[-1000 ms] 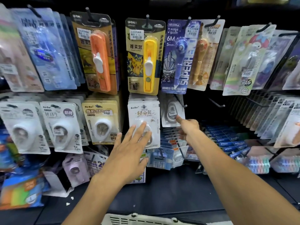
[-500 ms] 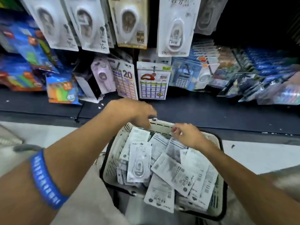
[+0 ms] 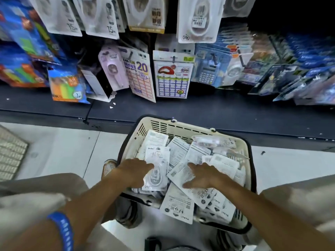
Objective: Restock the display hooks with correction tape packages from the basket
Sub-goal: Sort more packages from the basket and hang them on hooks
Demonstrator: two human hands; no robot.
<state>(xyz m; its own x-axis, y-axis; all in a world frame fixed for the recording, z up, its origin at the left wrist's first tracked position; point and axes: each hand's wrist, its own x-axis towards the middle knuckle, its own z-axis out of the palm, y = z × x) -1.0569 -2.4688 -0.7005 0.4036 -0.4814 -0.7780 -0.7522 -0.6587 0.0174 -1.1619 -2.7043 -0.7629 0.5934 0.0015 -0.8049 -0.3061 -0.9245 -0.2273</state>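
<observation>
Cream slotted plastic basket (image 3: 183, 126) is sitting lower centre; my left hand (image 3: 133, 172) and right hand (image 3: 203, 175) are pressing spread fingers on glossy correction tape packages (image 3: 157, 166), gripping nothing.

Basket (image 3: 183, 126) sits on floor (image 3: 59, 151) in front of shelf (image 3: 208, 111), between person's knees. Packages (image 3: 178, 203) piled loose inside, overlapping, some face up, some face down. Left hand (image 3: 132, 172) lies on package (image 3: 156, 167) at left side of pile; right hand (image 3: 203, 175) flat on packages at centre-right. Hands apart, both inside basket near its close edge. Behind basket, hanging packs (image 3: 197, 20) above shelf; sticker sheets (image 3: 172, 77) stand on shelf below them. Wristband (image 3: 62, 230) on left forearm.
</observation>
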